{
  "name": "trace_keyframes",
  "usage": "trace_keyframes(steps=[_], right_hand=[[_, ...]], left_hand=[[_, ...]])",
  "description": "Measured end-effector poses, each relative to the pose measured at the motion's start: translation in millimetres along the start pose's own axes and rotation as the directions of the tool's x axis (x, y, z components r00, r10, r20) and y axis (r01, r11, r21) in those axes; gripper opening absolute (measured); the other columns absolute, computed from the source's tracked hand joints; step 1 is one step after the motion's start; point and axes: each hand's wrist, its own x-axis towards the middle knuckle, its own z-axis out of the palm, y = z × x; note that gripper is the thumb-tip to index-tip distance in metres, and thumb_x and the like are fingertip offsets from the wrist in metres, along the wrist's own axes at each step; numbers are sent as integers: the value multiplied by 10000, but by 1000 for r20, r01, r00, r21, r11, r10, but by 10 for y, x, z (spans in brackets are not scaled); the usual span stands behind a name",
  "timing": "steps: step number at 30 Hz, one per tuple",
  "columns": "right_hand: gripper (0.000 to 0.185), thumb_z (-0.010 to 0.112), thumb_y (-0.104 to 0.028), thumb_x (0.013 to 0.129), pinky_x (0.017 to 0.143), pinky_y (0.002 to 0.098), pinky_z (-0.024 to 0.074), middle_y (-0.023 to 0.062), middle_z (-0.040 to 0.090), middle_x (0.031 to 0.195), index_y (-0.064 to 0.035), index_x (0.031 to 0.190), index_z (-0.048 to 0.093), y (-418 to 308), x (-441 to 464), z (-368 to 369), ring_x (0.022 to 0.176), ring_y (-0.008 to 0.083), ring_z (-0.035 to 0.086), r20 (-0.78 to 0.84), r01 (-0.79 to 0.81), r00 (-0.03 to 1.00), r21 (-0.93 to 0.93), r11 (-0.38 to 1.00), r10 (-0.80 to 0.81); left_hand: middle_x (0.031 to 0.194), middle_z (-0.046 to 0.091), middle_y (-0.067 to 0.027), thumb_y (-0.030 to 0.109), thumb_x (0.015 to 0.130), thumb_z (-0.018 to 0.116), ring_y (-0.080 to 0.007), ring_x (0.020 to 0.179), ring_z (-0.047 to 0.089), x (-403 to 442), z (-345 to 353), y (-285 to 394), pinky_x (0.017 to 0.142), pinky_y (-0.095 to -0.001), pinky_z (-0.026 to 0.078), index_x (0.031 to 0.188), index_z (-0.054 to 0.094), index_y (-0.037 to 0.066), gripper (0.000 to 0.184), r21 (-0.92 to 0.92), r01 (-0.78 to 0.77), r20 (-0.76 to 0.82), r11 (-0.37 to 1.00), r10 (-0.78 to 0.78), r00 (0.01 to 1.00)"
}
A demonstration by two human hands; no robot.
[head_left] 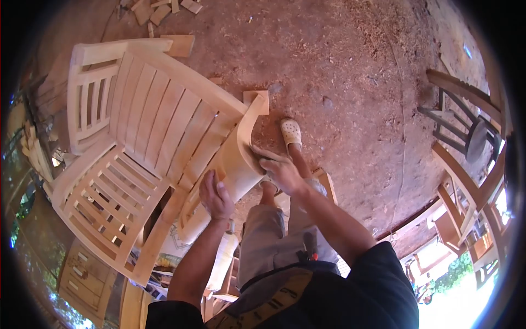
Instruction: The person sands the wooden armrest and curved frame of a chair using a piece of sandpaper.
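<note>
A pale, unvarnished wooden bench (156, 112) with a slatted seat and back fills the left half of the view. Its near end has a broad, smoothly curved wooden armrest (236, 164) in front of me. My left hand (216, 196) rests against the armrest's near side, thumb raised and fingers straight. At the armrest's curved right edge, my right hand (282, 171) presses a thin brownish-grey piece (264, 153) that looks like folded sandpaper. Its fingers are closed over it, and part of it is hidden.
Wood offcuts (159, 10) lie on the reddish dirt floor (350, 71) at the top. A dark wooden chair (466, 123) and other wooden frames (466, 192) stand at the right. A wooden cabinet (85, 279) is at lower left. My shod foot (291, 133) is beside the armrest.
</note>
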Motion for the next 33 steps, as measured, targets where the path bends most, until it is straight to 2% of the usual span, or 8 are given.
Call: trace_keyframes(steps=[1, 4, 7, 9, 14, 19, 28, 33], right_hand=[[450, 506, -118, 1027, 1087, 294, 437, 138, 631, 1445, -18, 1458, 589, 12, -93, -92, 1289, 215, 596, 74, 188, 981, -137, 973, -179], [421, 483, -89, 1039, 1117, 297, 432, 145, 591, 1492, -22, 1436, 606, -263, -436, -427, 1356, 220, 554, 192, -346, 926, 85, 934, 325], [409, 494, -116, 1045, 1129, 331, 440, 144, 580, 1495, -16, 1425, 608, -75, -567, -733, 1357, 231, 551, 140, -311, 934, -127, 942, 328], [412, 504, -113, 1038, 1108, 347, 463, 151, 609, 1452, -21, 1427, 605, 3, -416, -603, 1337, 243, 575, -102, -306, 937, 215, 927, 333], [448, 598, -226, 982, 821, 321, 490, 80, 709, 1088, -10, 1370, 654, 717, 714, -169, 918, 180, 618, -357, -152, 895, 319, 936, 267], [489, 580, -200, 1000, 896, 286, 494, 91, 688, 1170, -16, 1453, 597, 704, 1226, 176, 1019, 165, 620, -217, -306, 892, 358, 882, 397], [509, 500, -152, 1046, 1226, 328, 318, 148, 497, 1588, 0, 1532, 488, -47, -6, 102, 1474, 248, 448, 44, -124, 992, 242, 962, 117], [454, 524, -86, 1030, 1244, 396, 333, 221, 501, 1555, 45, 1465, 534, -243, -555, -199, 1485, 328, 439, 106, 56, 993, -140, 989, -42]], left_hand=[[1263, 612, -285, 390, 1051, 433, -490, 1167, 568, 1, -8, -3, 1018, -559, 434, 1322, 565, -24, 512, 4, 2, -3, 1000, -2, 1000], [1267, 611, -285, 397, 1051, 430, -489, 1169, 569, 4, -16, 16, 1027, -558, 431, 1329, 564, -21, 520, -15, -3, 9, 1000, 3, 1000], [1279, 608, -287, 404, 1053, 425, -489, 1184, 565, 10, -17, 26, 1036, -558, 427, 1336, 562, -22, 529, -12, 15, 10, 1000, -14, 1000], [1289, 605, -287, 413, 1053, 422, -487, 1198, 559, -28, -24, 16, 1041, -558, 425, 1341, 560, -19, 536, -9, 28, 21, 1000, -28, 999], [1312, 604, -276, 434, 1067, 398, -474, 1223, 555, -13, -13, -1, 1052, -548, 423, 1352, 557, -18, 558, 15, 21, 29, 1000, -22, 999], [1293, 609, -277, 417, 1057, 416, -486, 1205, 557, -7, -15, 10, 1049, -558, 420, 1337, 560, -17, 536, 5, 15, 19, 1000, -15, 1000], [1284, 614, -272, 395, 1058, 426, -485, 1196, 564, -5, -8, 1, 1041, -555, 426, 1328, 567, -6, 503, 1, -1, 3, 1000, 1, 1000], [1287, 616, -270, 400, 1056, 434, -479, 1200, 567, -23, -3, -12, 1046, -553, 426, 1327, 568, -8, 507, 17, 5, 4, 1000, -5, 1000]])
